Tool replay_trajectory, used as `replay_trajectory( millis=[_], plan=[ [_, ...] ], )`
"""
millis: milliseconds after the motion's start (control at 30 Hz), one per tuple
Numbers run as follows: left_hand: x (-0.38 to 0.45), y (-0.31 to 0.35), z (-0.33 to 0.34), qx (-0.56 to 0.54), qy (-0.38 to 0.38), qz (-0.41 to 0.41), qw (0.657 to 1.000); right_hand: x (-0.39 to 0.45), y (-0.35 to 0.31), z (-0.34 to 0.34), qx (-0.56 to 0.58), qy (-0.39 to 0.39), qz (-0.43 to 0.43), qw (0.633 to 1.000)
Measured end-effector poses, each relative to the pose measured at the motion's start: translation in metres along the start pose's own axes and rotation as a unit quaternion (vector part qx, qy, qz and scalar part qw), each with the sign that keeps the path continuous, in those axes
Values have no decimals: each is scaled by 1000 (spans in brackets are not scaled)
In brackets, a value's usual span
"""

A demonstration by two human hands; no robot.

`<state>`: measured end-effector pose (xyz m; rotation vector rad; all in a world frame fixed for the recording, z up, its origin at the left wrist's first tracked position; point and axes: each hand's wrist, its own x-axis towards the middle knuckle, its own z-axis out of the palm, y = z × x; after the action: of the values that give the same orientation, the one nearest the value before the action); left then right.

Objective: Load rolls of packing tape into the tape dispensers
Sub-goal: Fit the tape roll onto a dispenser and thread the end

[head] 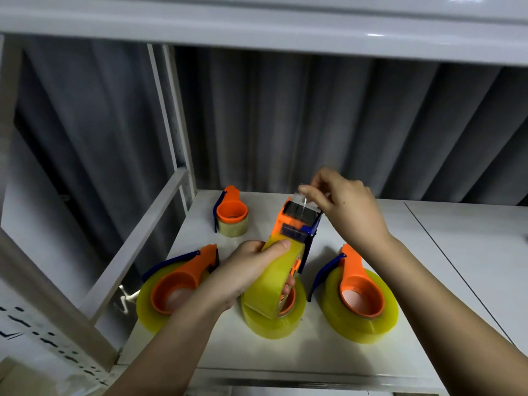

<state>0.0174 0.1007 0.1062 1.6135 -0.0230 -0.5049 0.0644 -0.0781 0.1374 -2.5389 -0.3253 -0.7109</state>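
Observation:
My left hand (243,272) grips a yellow tape roll (274,278) mounted in an orange and blue dispenser (297,221), holding it tilted above the shelf. My right hand (343,204) pinches the clear free end of the tape (304,200) at the dispenser's cutter head. Under the held roll lies another yellow roll (271,324) flat on the shelf. A loaded dispenser (171,287) lies to the left and another loaded dispenser (360,295) to the right. A smaller loaded dispenser (231,215) stands at the back.
Everything sits on a white metal shelf (328,355) with a second shelf board (471,238) adjoining on the right. White uprights and a slanted brace (137,244) border the left side. A grey corrugated wall (285,124) stands behind, and an upper shelf (257,21) hangs overhead.

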Motion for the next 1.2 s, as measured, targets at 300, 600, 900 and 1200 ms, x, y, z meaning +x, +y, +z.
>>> replay_trajectory(
  millis=[300, 600, 900, 1200],
  plan=[
    [-4, 1, 2, 12, -37, -12, 999, 5, 1, 0, 84, -3, 47, 995],
    [0, -1, 6, 37, 60, -5, 998, 9, -1, -1, 136, -54, 83, 986],
    [-1, 0, -4, 4, 15, -22, 1000, 13, -3, -4, 175, -85, 108, 975],
    [-4, 0, 1, -18, 48, -19, 999, 22, -3, -14, 249, -145, 130, 949]
  ],
)
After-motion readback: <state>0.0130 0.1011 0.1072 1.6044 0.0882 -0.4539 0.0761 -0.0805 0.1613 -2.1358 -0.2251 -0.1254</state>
